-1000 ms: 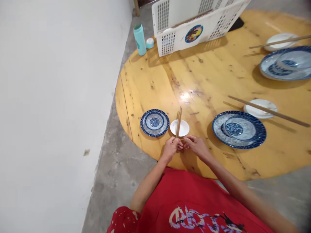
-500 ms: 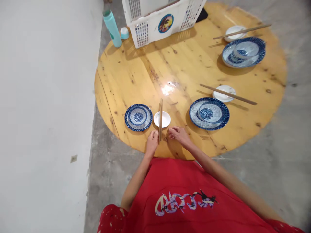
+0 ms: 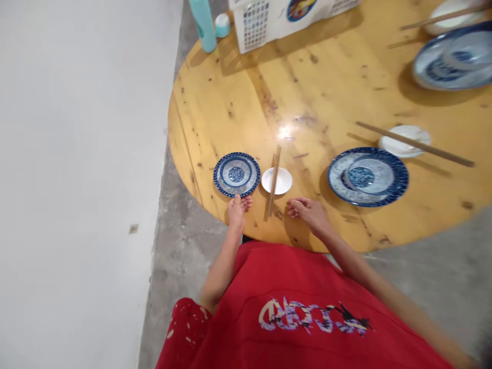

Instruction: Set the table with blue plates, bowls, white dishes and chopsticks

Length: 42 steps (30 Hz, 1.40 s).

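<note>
My left hand (image 3: 238, 209) is at the near rim of a blue-and-white plate (image 3: 219, 186), its thumb over the edge and its fingers bent just below it. A blue-and-white bowl (image 3: 236, 175) sits in the middle of that plate. To its right, a pair of chopsticks (image 3: 274, 179) lies across a small white dish (image 3: 283, 181). My right hand (image 3: 306, 211) hovers over the table to the right of the chopsticks, fingers loosely curled, with nothing visible in them.
Farther right on the wooden table (image 3: 246, 123) stand another plate (image 3: 397, 179) with a clear-looking bowl, and chopsticks (image 3: 446, 150) across a white dish (image 3: 407, 149). A similar setting is at the upper right. A white basket (image 3: 269, 28) and light-blue bottle (image 3: 203, 25) stand at the back.
My left hand has moved left from beside the chopsticks to the plate's near rim. My right hand has drawn slightly away from the chopsticks. The view has shifted left and closer.
</note>
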Available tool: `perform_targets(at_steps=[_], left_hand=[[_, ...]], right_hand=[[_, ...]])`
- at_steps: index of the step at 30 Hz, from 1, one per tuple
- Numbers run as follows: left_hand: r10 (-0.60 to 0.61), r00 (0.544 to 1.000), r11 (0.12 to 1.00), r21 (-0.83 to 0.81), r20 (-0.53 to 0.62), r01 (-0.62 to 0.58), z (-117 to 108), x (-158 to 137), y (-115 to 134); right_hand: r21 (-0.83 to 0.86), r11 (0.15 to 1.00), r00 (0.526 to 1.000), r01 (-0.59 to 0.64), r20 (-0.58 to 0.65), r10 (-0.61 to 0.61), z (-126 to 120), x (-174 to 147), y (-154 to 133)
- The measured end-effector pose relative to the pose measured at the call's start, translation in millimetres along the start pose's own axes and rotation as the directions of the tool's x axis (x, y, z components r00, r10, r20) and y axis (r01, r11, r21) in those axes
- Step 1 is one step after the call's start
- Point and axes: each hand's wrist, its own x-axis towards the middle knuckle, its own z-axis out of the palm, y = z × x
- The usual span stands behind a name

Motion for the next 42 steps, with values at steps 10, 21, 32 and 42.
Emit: perform_targets(at_steps=[10, 21, 32, 42], left_hand=[[-0.026, 0.999, 0.997, -0.077, -0.027, 0.024, 2, -1, -2], [-0.036, 0.996, 0.984, -0.179, -0.085, 0.020, 2, 7, 4], [-0.012, 0.997, 0.985, -0.173, -0.077, -0.002, 1, 9, 18], [0.026, 0.999, 0.990, -0.138, -0.047, -0.032, -2, 16, 19]], right_hand=[[-0.025, 1.000, 1.000, -0.009, 0.011, 0.009, -4, 1, 13], [0.020, 0.999, 0.999, -0.045, -0.029, 0.046, -1, -1, 6], [-0.001, 0.999, 0.997, -0.048, -0.064, 0.048, 7, 1, -4], [0.000, 1.000, 0.999, -0.009, -0.040, 0.009, 7, 3, -11]])
